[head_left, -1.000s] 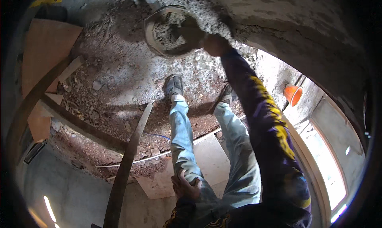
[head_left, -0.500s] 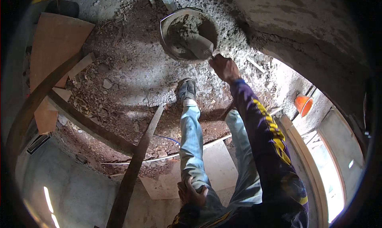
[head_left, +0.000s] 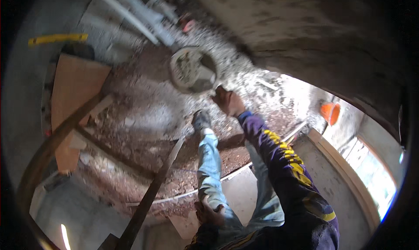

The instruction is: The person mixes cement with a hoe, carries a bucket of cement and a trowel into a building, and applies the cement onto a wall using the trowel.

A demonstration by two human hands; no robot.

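A round bucket (head_left: 173, 77) of grey mortar (head_left: 187, 66) stands on the rubble ground, just beyond my left shoe (head_left: 200, 120). My right hand (head_left: 230, 103) is closed at the bucket's near right rim, around the handle of a trowel. The handle is mostly covered by my fingers. The trowel's grey blade (head_left: 204, 79) lies inside the bucket against the mortar. Low in the picture, my left hand (head_left: 209, 213) rests on my left trouser leg (head_left: 208, 162), thumb apart from the fingers, with no tool in it.
Wooden poles (head_left: 159, 180) cross the left side near a brown board (head_left: 76, 88). Pale pipes (head_left: 124, 12) lie beyond the bucket. A rough concrete mass (head_left: 305, 27) overhangs at upper right. An orange container (head_left: 330, 114) sits at right, and a timber beam (head_left: 345, 180) runs below it.
The view has shifted, so the bucket and my right hand appear lower and farther left, with more pipes showing beyond. The blade stays in the bucket. My left hand remains on my leg.
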